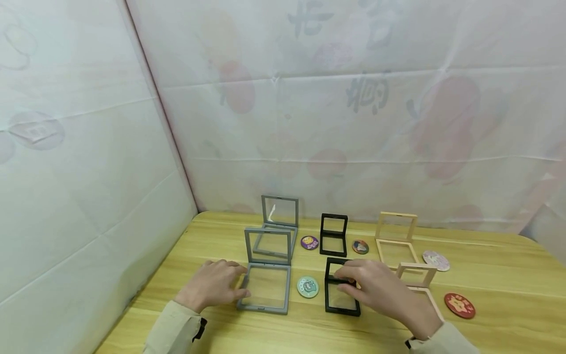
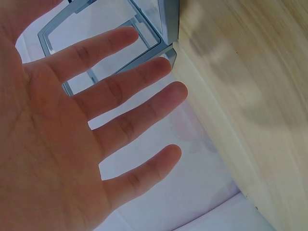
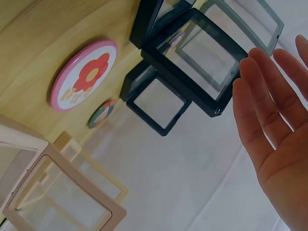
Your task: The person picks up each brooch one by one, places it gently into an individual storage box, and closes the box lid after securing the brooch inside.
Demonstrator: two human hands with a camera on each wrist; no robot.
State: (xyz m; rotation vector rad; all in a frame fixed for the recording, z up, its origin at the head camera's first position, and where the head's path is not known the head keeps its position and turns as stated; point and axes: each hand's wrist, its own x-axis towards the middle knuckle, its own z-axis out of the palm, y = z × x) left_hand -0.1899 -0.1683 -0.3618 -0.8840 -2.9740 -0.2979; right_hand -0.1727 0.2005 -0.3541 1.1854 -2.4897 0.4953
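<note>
In the head view my left hand point(image 1: 216, 285) lies beside the near grey hinged display frame point(image 1: 266, 287), its fingers stretched toward the left edge. The left wrist view shows those fingers point(image 2: 120, 91) straight and spread, holding nothing. My right hand point(image 1: 376, 285) is over the near black hinged frame point(image 1: 341, 297), whose lid stands raised. In the right wrist view the straight fingers point(image 3: 272, 91) are at the lid's edge; whether they touch it I cannot tell. Between the two frames lies a teal round badge point(image 1: 307, 287). A pink-rimmed flower badge point(image 3: 84, 76) is hidden behind my right hand in the head view.
Farther back stand another grey frame point(image 1: 280, 211), a small black frame point(image 1: 333, 244) and a yellow frame point(image 1: 396, 251), all open. A beige frame point(image 1: 416, 276) is at the right. Purple point(image 1: 309, 242), multicoloured point(image 1: 360, 247), lilac point(image 1: 436, 260) and red point(image 1: 460, 306) badges lie around.
</note>
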